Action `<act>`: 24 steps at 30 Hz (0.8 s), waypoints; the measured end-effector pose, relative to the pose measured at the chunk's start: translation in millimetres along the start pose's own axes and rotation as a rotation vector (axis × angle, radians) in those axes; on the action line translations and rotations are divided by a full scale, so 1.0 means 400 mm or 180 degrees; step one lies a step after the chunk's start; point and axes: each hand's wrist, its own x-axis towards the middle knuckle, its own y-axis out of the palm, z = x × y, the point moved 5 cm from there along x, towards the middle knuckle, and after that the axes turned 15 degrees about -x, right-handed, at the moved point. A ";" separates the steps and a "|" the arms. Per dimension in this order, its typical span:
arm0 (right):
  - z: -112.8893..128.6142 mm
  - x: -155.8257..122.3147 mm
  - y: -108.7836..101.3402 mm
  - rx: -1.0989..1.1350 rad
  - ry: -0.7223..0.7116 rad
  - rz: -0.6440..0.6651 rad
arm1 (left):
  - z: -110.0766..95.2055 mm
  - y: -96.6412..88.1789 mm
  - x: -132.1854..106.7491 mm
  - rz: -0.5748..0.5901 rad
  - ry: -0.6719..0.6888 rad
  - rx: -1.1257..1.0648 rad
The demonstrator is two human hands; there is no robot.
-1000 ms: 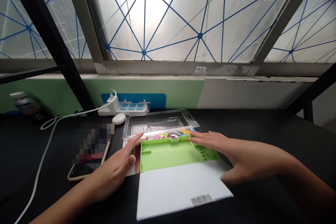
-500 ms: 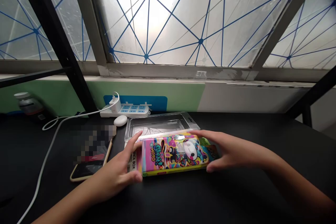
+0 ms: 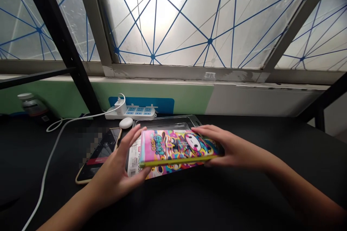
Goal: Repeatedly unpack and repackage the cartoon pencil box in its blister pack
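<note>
A closed pencil box (image 3: 176,147) with a bright cartoon lid and a green edge is lifted a little off the black table (image 3: 244,202). My left hand (image 3: 119,173) grips its left end, thumb low and fingers at the far side. My right hand (image 3: 233,149) holds the right end, fingers curled over the top edge. Under the box lies a printed card insert (image 3: 135,164). Just behind it sits the clear plastic packaging tray (image 3: 168,122).
A phone (image 3: 99,153) lies left of the box. A small white case (image 3: 126,122) and a white power strip (image 3: 132,112) with a plugged cable (image 3: 46,162) sit at the back. A bottle (image 3: 31,104) stands far left. Windows rise behind the table.
The open green box with its white lid folded out was shut. Both hands then gripped its ends and raised it off the card insert.
</note>
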 end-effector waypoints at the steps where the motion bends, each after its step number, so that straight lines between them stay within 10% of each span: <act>1: -0.002 0.013 -0.012 0.0044 -0.0060 -0.0125 | -0.009 -0.004 0.005 -0.0135 -0.0029 0.0015; 7: -0.034 0.136 -0.019 -0.0095 -0.0330 -0.0462 | -0.100 0.002 0.077 -0.0792 0.0110 0.0368; 12: -0.053 0.213 0.033 -0.0438 -0.0536 -0.0281 | -0.165 0.095 0.180 -0.0680 0.0434 0.0418; 17: -0.054 0.217 0.072 -0.0654 -0.0613 -0.0101 | -0.114 0.189 0.258 -0.0009 0.0334 0.1466; 24: -0.051 0.179 0.094 -0.0677 -0.0242 0.0192 | 0.022 0.158 0.249 0.0703 -0.0132 0.2235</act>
